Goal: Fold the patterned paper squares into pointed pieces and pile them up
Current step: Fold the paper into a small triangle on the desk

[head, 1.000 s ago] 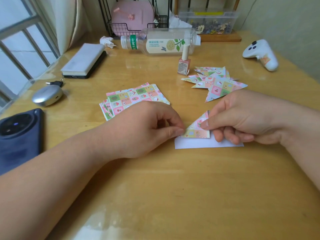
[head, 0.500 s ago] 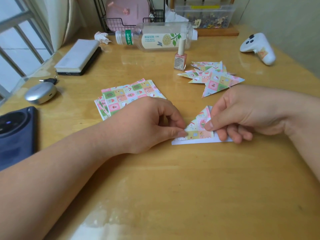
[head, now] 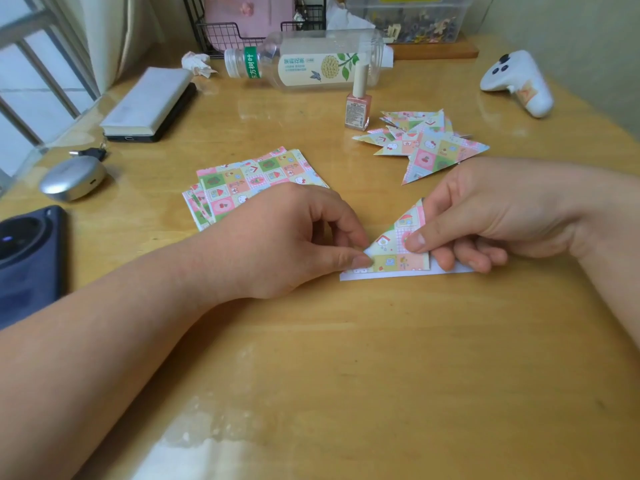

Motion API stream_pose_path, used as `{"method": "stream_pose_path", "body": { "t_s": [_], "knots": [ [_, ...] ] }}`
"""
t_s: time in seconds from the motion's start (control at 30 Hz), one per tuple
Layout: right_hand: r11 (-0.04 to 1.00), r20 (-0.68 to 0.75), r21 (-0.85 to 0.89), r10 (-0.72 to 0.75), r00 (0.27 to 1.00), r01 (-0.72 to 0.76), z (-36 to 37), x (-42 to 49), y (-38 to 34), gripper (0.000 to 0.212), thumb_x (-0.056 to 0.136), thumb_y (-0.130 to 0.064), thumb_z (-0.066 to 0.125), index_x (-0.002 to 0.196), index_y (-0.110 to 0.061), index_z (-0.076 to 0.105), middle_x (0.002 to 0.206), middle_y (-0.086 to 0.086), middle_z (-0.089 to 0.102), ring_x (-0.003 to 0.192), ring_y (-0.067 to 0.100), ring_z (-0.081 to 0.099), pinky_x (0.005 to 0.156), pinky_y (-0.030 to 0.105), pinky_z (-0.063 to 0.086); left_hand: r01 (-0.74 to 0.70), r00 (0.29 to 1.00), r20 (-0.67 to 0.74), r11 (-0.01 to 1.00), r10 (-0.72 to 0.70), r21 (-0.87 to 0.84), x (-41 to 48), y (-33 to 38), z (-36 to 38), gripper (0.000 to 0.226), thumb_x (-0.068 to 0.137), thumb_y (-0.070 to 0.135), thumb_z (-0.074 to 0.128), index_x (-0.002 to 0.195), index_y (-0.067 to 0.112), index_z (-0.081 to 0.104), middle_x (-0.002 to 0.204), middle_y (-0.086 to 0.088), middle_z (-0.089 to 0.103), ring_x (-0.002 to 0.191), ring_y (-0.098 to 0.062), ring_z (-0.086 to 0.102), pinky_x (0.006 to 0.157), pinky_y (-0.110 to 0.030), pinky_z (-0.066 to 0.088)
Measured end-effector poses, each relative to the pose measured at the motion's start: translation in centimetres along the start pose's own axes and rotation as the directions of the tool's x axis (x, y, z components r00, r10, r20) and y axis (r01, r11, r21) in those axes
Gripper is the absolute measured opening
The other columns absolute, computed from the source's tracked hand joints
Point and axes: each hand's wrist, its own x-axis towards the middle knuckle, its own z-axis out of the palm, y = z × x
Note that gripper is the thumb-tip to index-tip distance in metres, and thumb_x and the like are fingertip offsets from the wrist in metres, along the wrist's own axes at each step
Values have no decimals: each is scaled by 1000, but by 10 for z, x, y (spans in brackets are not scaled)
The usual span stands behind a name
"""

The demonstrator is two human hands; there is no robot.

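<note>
At mid-table, toward 3 o'clock: the sheet (head: 398, 252) is laid flat on the table (head: 346, 358). A patterned triangular flap is turned over its white side, with the point aimed at 1 o'clock, and a white strip shows along the near edge.
Left hand (head: 294, 244): the flap's 9 o'clock corner is pinched between thumb and forefinger, and the other fingers are curled.
Right hand (head: 485, 216): the sheet is pinched from 3 o'clock, with the thumb pressed on the pattern and the fingers tucked at the right half.
Stack (head: 242, 181): unfolded squares are fanned at 10 o'clock of the sheet, partly hidden by the left hand.
Pile (head: 429, 147): pointed pieces are heaped at 1 o'clock of the sheet, with a polish bottle (head: 358, 109) just beside them at 10 o'clock.
Step in hand: a fold is judged to be under alignment and not yet creased.
Doing it well: the corner should be pinned by the left hand while the flap is squared. The white strip should be made even from end to end. Only then should the crease be run outward under the thumb. Light pressure is advised until that point, since thin paper is likely to keep a wrong crease.
</note>
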Motion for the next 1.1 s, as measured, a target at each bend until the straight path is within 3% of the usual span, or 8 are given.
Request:
{"method": "stream_pose_path", "body": {
  "t_s": [0.2, 1.1],
  "knots": [
    [1000, -5, -20, 9, 1000, -9, 0, -1, 0, 29, 82, -4, 73, 56, -3, 60, 46, 9, 59, 27, 9, 44, 30, 16, 32, 13, 1000, 18, 1000, -13, -22, -1, 0, -1, 11, 77, 38, 82, 84, 31, 76, 76, 15, 68, 62, -5, 57, 59, -13, 42],
    [1000, -1, -26, 15, 1000, -15, -1, 1, 1, 29, 78, -3, 76, 52, -5, 64, 54, 16, 63, 30, 12, 50, 29, 17, 36, -4, 999, 41, 1000, 5, -30, 1, -2, -2, 19, 72, 46, 80, 83, 31, 76, 78, 16, 67, 62, -6, 56, 60, -15, 42]
  ]
}}
